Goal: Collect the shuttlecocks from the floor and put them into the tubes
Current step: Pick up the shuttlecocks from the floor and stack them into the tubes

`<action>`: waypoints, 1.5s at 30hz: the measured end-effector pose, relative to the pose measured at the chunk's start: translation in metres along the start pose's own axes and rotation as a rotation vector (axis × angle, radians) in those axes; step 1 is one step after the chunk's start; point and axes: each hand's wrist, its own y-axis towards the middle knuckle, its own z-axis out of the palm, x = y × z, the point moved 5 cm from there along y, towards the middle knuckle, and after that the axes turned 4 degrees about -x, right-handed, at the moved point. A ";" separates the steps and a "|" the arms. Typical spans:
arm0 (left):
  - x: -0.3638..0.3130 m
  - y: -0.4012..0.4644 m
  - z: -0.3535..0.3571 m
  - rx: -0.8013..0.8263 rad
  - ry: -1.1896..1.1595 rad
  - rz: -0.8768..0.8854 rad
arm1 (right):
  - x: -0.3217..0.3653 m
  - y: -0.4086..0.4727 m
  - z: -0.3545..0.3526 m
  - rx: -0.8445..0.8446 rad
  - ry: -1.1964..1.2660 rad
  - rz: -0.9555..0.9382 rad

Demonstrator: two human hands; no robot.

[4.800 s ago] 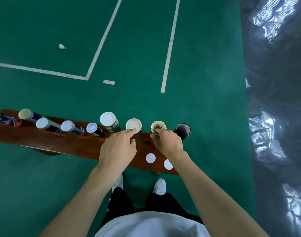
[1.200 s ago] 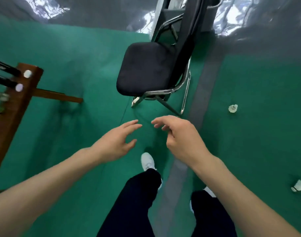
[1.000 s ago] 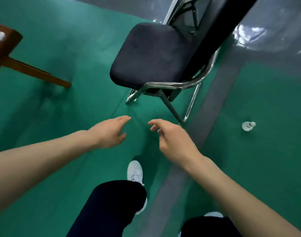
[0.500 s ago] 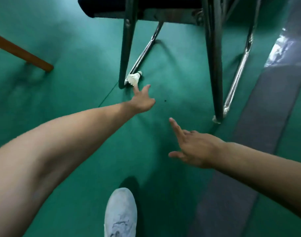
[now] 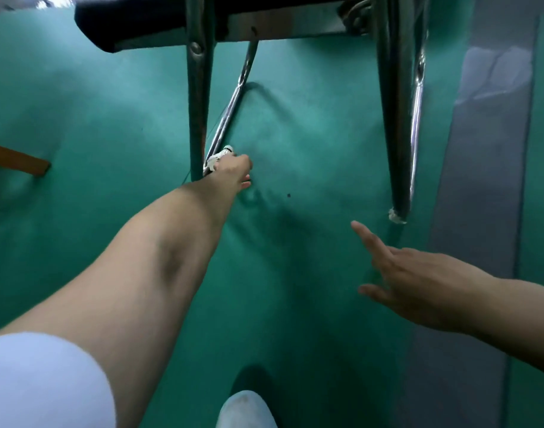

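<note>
Head view: the left hand (image 5: 233, 169) reaches under the chair (image 5: 202, 23), and its fingers close on a shuttlecock (image 5: 217, 158) lying on the green floor (image 5: 79, 118) right against the front chair leg (image 5: 196, 118). The cork end pokes out past the knuckles. The grip itself is mostly hidden behind the hand, so I cannot tell whether it is a full pinch or only first contact. The right hand (image 5: 409, 279) hovers above the floor, well apart from the shuttlecock, with its fingers straight, spread and holding nothing.

No tubes are in view, only a wooden bar end (image 5: 17, 162) at the left edge. This shuttlecock looks to be at the pick-up stage: not lifted clear yet and still to be carried to a tube and dropped in. No other shuttlecocks show here, so I cannot judge how many remain.
</note>
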 end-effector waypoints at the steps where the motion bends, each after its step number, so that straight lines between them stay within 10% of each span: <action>1: 0.005 0.004 0.000 -0.026 0.010 -0.002 | 0.001 0.000 0.003 0.012 0.025 0.005; 9: 0.030 -0.034 0.014 -0.156 0.116 0.280 | 0.011 -0.005 -0.008 0.004 -0.052 -0.062; 22: 0.050 -0.272 0.080 0.481 0.434 0.821 | -0.113 -0.064 0.024 -0.052 -0.036 0.163; 45: -0.011 -0.436 0.226 0.801 0.570 1.052 | -0.359 -0.170 -0.028 -0.544 -0.192 0.642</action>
